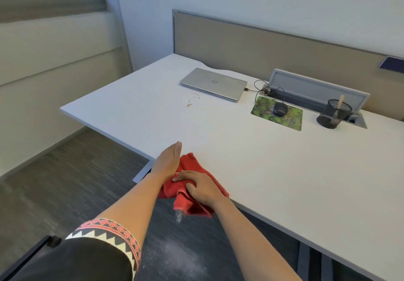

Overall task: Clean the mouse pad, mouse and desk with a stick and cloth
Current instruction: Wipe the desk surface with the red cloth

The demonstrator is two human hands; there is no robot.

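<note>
Red woven cloth (pixel 188 162) lies bunched at the near edge of the white rectangular desk (pixel 240 149), part of it hanging over the edge; the right hand (pixel 202 186) grips it, fingers curled down into the folds, seemingly to drag loose dirt off the surface; the left hand (pixel 169 160) stands on its edge just beside the cloth, fingers straight and together, holding nothing, probably as a wall so that the dirt goes over the edge and not sideways; a thin fall of pale dust (pixel 178 216) shows below the cloth, and a pale dust patch (pixel 182 256) lies on the dark floor beneath. Farther off, brownish crumbs (pixel 192 101) lie on the desk near the closed silver laptop (pixel 213 83), so I judge the desk only partly wiped; the green patterned mouse pad (pixel 291 121) sits well apart to the right with the black corded mouse (pixel 280 109) on it; the pale wooden stick (pixel 340 101) stands in a black mesh pen holder (pixel 331 115) beyond, not in use.
</note>
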